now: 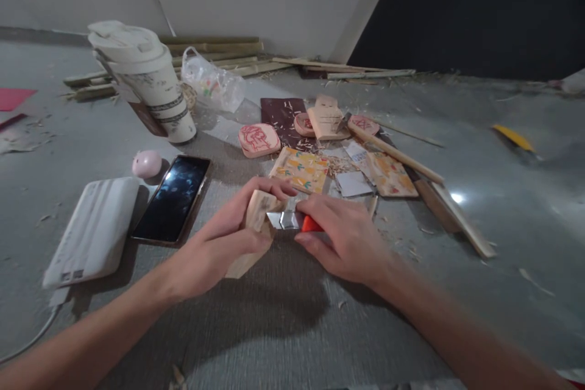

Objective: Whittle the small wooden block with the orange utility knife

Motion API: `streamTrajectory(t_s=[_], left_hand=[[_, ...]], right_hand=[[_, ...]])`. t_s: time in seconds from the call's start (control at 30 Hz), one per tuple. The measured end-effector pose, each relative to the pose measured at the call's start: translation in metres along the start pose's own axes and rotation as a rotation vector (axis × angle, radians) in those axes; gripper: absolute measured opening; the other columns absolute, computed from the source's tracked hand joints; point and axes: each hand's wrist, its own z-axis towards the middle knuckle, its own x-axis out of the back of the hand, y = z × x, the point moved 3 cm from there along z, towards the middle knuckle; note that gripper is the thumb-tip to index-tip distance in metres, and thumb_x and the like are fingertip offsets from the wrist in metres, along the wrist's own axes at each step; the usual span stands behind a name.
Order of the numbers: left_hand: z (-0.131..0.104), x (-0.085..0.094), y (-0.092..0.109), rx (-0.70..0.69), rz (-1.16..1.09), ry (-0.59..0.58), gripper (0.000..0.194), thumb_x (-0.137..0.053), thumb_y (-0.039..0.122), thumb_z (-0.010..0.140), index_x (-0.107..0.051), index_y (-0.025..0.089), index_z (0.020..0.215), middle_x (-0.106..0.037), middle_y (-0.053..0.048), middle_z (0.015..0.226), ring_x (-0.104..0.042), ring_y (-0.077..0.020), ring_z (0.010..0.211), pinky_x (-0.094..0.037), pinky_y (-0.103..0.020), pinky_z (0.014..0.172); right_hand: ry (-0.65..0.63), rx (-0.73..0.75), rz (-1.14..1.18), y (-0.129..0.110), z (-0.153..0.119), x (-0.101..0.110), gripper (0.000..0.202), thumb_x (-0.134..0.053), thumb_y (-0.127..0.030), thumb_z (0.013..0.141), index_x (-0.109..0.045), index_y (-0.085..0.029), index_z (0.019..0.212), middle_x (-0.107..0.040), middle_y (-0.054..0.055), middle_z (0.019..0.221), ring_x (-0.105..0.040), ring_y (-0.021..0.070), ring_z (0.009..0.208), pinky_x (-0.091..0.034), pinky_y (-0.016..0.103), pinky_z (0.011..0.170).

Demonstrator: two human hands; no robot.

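Note:
My left hand point(228, 231) is closed round a small pale wooden block point(249, 262), thumb on the near side and fingers over the far side. The block is held tilted above the grey surface. In my right hand point(342, 231) is a utility knife point(311, 223) with a red handle, its blade pointing left. The blade tip touches or lies just over the block's right edge; which of the two I cannot tell. Just beyond the hands lies a yellow patterned card point(299, 167) strewn with shavings. A pink stamp-like piece with red line drawing point(258, 139) rests behind it.
At left are a phone point(173, 198), a white power bank point(94, 231) with a cable, a pink round object point(147, 164) and a tall lidded cup point(146, 82). Bamboo sticks point(214, 46) lie by the wall. A wooden-handled tool point(393, 149) and a yellow-handled tool point(514, 137) lie right.

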Motion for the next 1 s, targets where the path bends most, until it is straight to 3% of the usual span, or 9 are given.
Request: streamTrajectory(t_s=[0.1, 0.27, 0.53, 0.77, 1.0], left_hand=[[-0.001, -0.003, 0.001, -0.005, 0.02, -0.046, 0.043, -0.059, 0.017, 0.084, -0.057, 0.027, 0.125, -0.057, -0.007, 0.15, -0.056, -0.0322, 0.134, -0.053, -0.044, 0.101], [-0.001, -0.006, 0.003, -0.023, 0.147, -0.01, 0.045, -0.07, 0.013, 0.08, -0.053, 0.025, 0.12, -0.062, -0.007, 0.134, -0.062, -0.0262, 0.121, -0.055, -0.033, 0.088], [-0.001, -0.007, 0.011, -0.063, 0.322, 0.02, 0.045, -0.077, 0.012, 0.078, -0.053, 0.024, 0.114, -0.062, -0.004, 0.13, -0.063, -0.0226, 0.119, -0.053, -0.028, 0.09], [-0.001, -0.008, 0.013, -0.144, 0.467, 0.073, 0.051, -0.081, 0.018, 0.078, -0.059, 0.025, 0.123, -0.067, -0.003, 0.13, -0.062, -0.0243, 0.127, -0.05, -0.034, 0.103], [-0.004, -0.004, 0.017, -0.076, 0.541, 0.112, 0.045, -0.082, 0.029, 0.084, -0.063, 0.027, 0.125, -0.072, 0.0, 0.13, -0.067, -0.0215, 0.118, -0.049, -0.033, 0.099]], right_hand=[[-0.008, 0.028, -0.041, -0.002, -0.001, 0.0, 0.028, -0.051, -0.046, 0.107, -0.062, -0.02, 0.106, -0.071, 0.004, 0.093, -0.065, 0.0193, 0.082, -0.045, 0.031, 0.074], [0.012, 0.064, -0.097, -0.008, -0.001, 0.001, 0.029, -0.052, -0.045, 0.107, -0.062, -0.019, 0.101, -0.072, 0.006, 0.094, -0.066, 0.0205, 0.083, -0.046, 0.033, 0.073], [0.058, 0.085, -0.158, -0.015, 0.0, 0.005, 0.03, -0.053, -0.046, 0.107, -0.064, -0.02, 0.096, -0.073, 0.005, 0.09, -0.065, 0.0194, 0.078, -0.046, 0.032, 0.069], [0.067, 0.1, -0.215, -0.016, -0.001, 0.003, 0.016, -0.055, -0.031, 0.104, -0.065, -0.02, 0.099, -0.076, 0.007, 0.098, -0.067, 0.0194, 0.082, -0.047, 0.033, 0.072], [0.068, 0.108, -0.245, -0.018, -0.002, 0.006, 0.016, -0.053, -0.027, 0.106, -0.065, -0.022, 0.115, -0.075, 0.001, 0.094, -0.068, 0.0185, 0.082, -0.046, 0.033, 0.071]])
